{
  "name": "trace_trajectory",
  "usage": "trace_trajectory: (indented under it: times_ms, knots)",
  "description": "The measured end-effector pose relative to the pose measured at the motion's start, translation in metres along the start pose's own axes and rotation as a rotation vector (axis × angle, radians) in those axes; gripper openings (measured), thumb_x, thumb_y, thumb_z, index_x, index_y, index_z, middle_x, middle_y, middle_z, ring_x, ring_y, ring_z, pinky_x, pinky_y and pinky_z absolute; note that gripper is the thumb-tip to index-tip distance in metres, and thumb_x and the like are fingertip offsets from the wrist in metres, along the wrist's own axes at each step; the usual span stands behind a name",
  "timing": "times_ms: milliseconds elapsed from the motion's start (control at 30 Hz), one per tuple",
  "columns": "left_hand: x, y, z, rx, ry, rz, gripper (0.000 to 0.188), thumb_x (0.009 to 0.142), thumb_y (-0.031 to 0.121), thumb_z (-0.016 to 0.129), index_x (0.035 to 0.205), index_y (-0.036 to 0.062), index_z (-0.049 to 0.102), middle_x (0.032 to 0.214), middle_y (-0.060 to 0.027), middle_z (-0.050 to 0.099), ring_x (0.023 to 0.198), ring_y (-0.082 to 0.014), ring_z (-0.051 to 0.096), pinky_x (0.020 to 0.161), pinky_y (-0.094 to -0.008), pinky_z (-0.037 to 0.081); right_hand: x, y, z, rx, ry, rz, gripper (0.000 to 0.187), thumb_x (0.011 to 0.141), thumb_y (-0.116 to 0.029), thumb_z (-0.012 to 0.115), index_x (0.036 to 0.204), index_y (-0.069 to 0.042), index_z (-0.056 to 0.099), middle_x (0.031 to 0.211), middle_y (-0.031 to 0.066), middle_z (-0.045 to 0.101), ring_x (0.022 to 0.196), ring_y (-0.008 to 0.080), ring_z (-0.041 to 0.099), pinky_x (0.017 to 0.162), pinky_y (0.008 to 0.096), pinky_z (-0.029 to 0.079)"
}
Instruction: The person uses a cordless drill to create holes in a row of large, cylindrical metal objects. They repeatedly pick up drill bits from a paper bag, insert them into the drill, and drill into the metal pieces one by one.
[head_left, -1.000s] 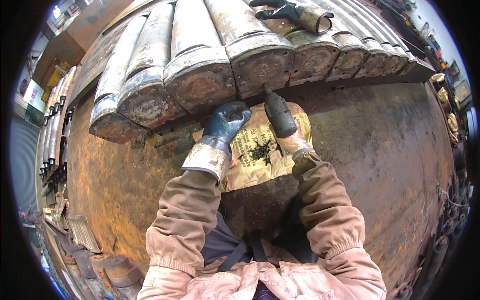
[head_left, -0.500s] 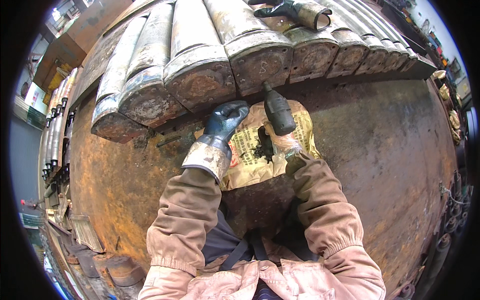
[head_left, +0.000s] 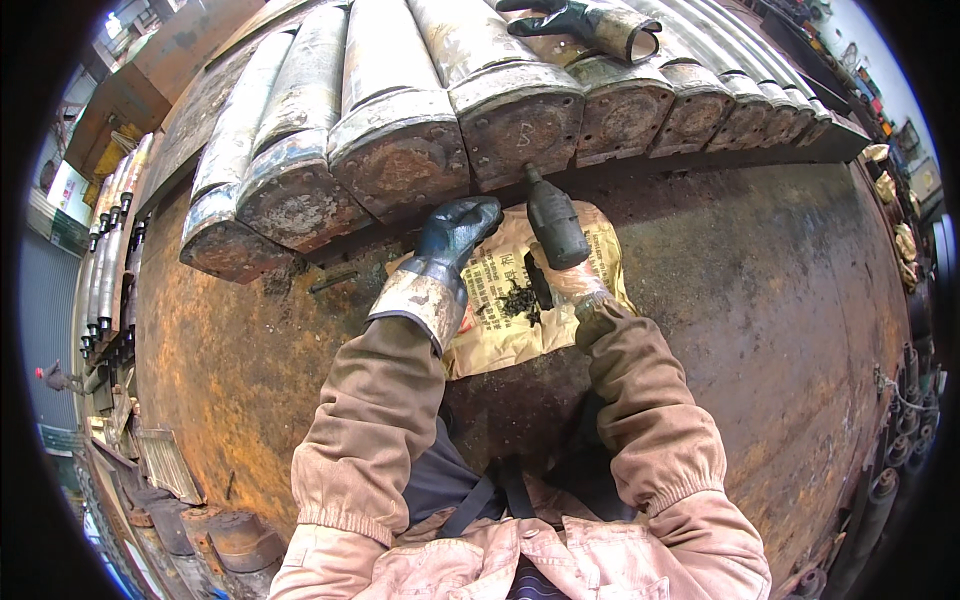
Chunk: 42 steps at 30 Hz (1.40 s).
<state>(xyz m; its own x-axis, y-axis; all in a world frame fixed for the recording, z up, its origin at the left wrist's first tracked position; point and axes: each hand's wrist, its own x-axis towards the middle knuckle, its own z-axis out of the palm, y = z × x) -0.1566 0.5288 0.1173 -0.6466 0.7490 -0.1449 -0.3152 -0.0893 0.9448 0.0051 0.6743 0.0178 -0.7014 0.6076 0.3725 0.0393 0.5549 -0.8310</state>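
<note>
Row of long grey metal cylinders (head_left: 400, 120) with rusty, bolted ends closed off the far side of the rusted steel tabletop (head_left: 750, 290). Slack dark glove with a pale cuff (head_left: 590, 28) lay across their tops. Short thin rusty rod (head_left: 334, 282) on the steel to the left, near the cylinder ends. Creased yellow printed paper sheet (head_left: 490, 355) lay beneath the hands, a heap of black crumbs (head_left: 519, 302) on it.

Black bottle-shaped tool (head_left: 557, 220) sat just forward of the right hand (head_left: 572, 280), nose toward the chalk-marked end; contact there could not be told. Right fingers were wrapped round its rear, partly hidden. Left hand (head_left: 460, 228), in a shiny blue-black glove, was curled into a fist beside it; whether it held anything could not be told.
</note>
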Motion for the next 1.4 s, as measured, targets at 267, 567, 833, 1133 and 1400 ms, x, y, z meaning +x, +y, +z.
trace_trajectory:
  times_ms: [267,567,833,1133,1400]
  knots:
    - [0.006,0.012,-0.003,-0.007,0.013,-0.081,0.032,0.092,0.019,0.067,0.114,-0.0031,0.066,0.109,-0.0144,0.07,0.095,-0.0226,0.068,0.084,-0.033,0.055,0.005,-0.085,-0.025,0.154,-0.143,0.279,0.014,0.087,-0.014,0.068,0.088,-0.003,0.06,0.068,0.0013,0.056,0.062,0.0132,0.052,0.058,0.0333,0.043]
    - [0.001,0.026,0.014,-0.078,0.02,-0.23,0.042,0.093,0.033,0.065,0.12,0.001,0.063,0.112,-0.0151,0.069,0.098,-0.024,0.067,0.088,-0.0377,0.052,0.013,-0.123,-0.048,0.067,-0.06,-0.236,0.012,0.085,-0.012,0.069,0.088,-0.006,0.059,0.068,-0.0001,0.054,0.062,0.0123,0.05,0.059,0.0307,0.04]
    - [-0.008,0.037,0.041,-0.184,-0.064,-0.362,0.051,0.096,0.045,0.056,0.127,0.0049,0.059,0.118,-0.0166,0.066,0.099,-0.0229,0.066,0.09,-0.0368,0.052,-0.016,-0.169,-0.062,0.497,-0.143,0.527,0.02,0.084,-0.007,0.069,0.099,-0.006,0.057,0.069,0.0016,0.054,0.066,0.0128,0.052,0.063,0.029,0.041]
    - [-0.002,0.025,0.054,-0.663,-0.399,-0.305,0.056,0.103,0.041,0.041,0.118,-0.0102,0.058,0.12,-0.0274,0.062,0.113,-0.0369,0.062,0.099,-0.0471,0.051,-0.029,-0.171,-0.074,0.611,-0.324,0.532,0.026,0.083,-0.001,0.068,0.108,-0.004,0.059,0.075,0.0033,0.057,0.068,0.0139,0.053,0.066,0.0286,0.043]
    - [0.003,0.032,0.057,-0.366,-0.223,-0.008,0.036,0.088,0.009,0.042,0.108,-0.0149,0.059,0.111,-0.0283,0.065,0.104,-0.0402,0.065,0.095,-0.0489,0.053,-0.031,-0.165,-0.08,0.622,-0.299,0.593,0.026,0.083,0.002,0.066,0.108,-0.002,0.058,0.076,0.0031,0.055,0.068,0.0144,0.053,0.067,0.0295,0.044]
